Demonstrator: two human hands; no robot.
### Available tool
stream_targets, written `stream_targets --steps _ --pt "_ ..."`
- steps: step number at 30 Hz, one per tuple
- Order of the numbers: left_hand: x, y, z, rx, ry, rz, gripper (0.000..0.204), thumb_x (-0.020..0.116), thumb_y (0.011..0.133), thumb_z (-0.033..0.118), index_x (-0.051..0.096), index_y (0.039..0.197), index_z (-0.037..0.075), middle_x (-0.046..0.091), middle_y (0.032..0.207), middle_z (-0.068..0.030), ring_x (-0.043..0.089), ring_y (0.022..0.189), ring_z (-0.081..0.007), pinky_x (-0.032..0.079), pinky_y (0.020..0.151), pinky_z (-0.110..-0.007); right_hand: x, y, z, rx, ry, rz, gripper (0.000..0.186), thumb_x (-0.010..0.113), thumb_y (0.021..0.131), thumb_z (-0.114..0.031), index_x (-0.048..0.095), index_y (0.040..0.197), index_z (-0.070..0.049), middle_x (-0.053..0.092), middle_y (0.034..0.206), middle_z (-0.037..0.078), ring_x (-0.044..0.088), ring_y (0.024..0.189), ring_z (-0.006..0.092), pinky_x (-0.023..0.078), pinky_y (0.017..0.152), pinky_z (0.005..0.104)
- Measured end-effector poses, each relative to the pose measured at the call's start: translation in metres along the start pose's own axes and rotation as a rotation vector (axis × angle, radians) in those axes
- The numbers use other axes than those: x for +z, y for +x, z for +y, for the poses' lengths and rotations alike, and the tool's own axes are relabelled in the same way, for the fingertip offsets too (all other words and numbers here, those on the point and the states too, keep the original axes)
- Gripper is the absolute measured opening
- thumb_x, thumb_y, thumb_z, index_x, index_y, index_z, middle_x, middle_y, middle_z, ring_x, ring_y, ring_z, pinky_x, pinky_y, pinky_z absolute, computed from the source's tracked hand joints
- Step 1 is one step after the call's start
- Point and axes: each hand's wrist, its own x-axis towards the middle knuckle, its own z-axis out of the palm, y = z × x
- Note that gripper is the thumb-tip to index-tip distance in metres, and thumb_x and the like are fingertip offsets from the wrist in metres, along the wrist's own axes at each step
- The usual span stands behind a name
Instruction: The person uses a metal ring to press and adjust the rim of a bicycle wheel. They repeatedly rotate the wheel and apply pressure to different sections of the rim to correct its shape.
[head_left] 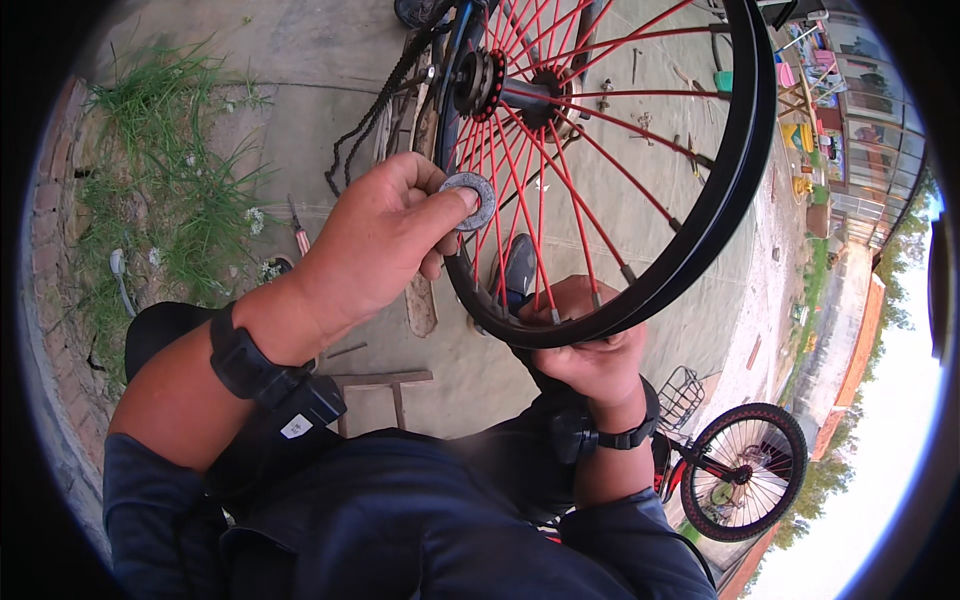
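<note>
A bicycle wheel with red spokes and a black rim (738,190) without a tyre stands tilted in front of me. Its dark hub (525,95) carries a cog (487,85) on the left side. My left hand (375,230) pinches a flat, grey, ring-shaped washer (484,205) between thumb and fingers, just left of the spokes. My right hand (600,355) is wrapped round the lower part of the rim; some of its fingers pass behind it.
A dark bicycle chain (345,145) hangs left of the wheel. A screwdriver (300,230) lies on the ground near tall grass (165,150). Wooden pieces (385,379) lie near my legs. Another bicycle wheel (745,475) is at the lower right. Small parts (605,90) lie beyond the spokes.
</note>
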Motion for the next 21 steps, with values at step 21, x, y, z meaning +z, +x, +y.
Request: stream_targets --steps 21 --pt "-0.003 -0.002 0.004 -0.012 -0.04 -0.028 0.014 0.056 0.1 0.013 0.056 0.11 0.003 0.068 0.082 -0.009 0.055 0.054 -0.0064 0.038 0.045 -0.02 0.013 0.016 -0.001 0.144 0.014 -0.136 0.024 0.084 0.072 -0.011 0.065 0.083 -0.003 0.061 0.074 0.009 0.059 0.067 0.0238 0.047 0.062 0.0357"
